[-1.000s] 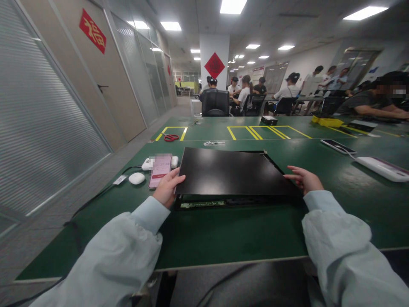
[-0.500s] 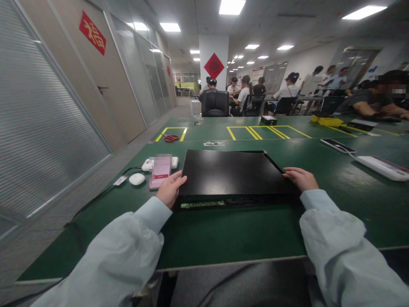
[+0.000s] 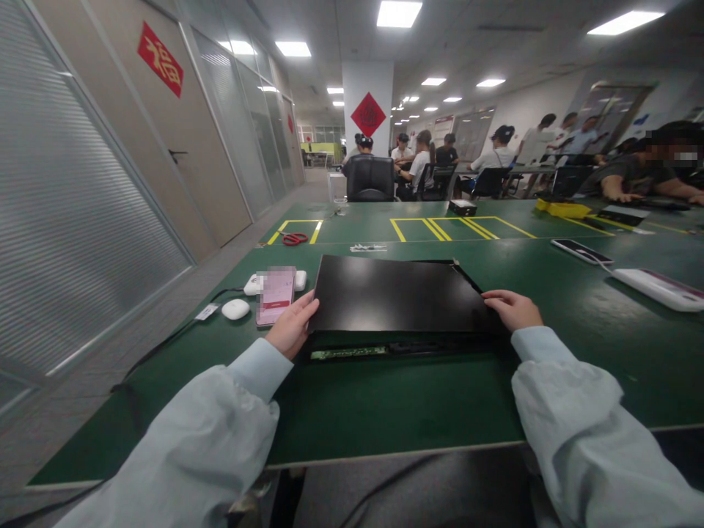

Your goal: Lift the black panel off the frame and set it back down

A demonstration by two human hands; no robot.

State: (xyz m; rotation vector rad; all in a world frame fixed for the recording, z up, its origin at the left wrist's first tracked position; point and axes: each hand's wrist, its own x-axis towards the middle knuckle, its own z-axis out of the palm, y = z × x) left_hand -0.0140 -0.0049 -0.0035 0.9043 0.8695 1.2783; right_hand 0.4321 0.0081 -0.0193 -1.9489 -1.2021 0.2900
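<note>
A thin black display panel (image 3: 401,293) is held between my two hands, its glossy face up and its near edge raised. My left hand (image 3: 291,323) grips the left edge, thumb on top. At the right edge my right hand (image 3: 514,308) pinches the panel, fingers pointing inward. Beneath lies a dark frame (image 3: 451,348), mostly hidden by the panel. A green circuit board (image 3: 349,353) shows along its near side.
Left of the panel are a pink-screened phone (image 3: 276,295), a white rounded case (image 3: 235,309) and a black cable. Red scissors (image 3: 294,238) lie farther back. A charging phone (image 3: 581,251) and white power bank (image 3: 657,288) lie right. A person works at far right.
The panel's near edge has risen slightly, showing more of the circuit board and frame below. My right hand has shifted a little left with it.
</note>
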